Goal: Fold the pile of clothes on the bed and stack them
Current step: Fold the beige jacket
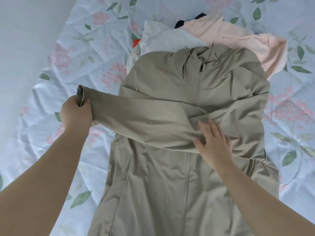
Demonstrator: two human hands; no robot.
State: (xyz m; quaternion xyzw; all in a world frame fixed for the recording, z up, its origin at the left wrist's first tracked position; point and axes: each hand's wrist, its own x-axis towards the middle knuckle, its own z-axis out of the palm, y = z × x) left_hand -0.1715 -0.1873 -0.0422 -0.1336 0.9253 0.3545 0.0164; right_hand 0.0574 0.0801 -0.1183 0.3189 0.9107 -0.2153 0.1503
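Note:
A long khaki hooded jacket [170, 181] lies front up on the bed, zipper closed, hood toward the far side. One of its sleeves [144, 116] is drawn across the chest to the left. My left hand [76, 113] grips that sleeve's cuff, held out past the jacket's left edge. My right hand [213, 142] lies flat with spread fingers on the sleeve near the jacket's right side. Behind the hood sits a pile of clothes: a pale pink garment [238, 38], a light grey one with lettering [167, 40], and something dark [185, 21] mostly hidden.
The bed is covered by a light blue sheet with pink flowers and green leaves [68, 57], wrinkled all around. A small red item [136, 43] peeks out left of the grey garment. A plain pale surface [25, 23] fills the far left.

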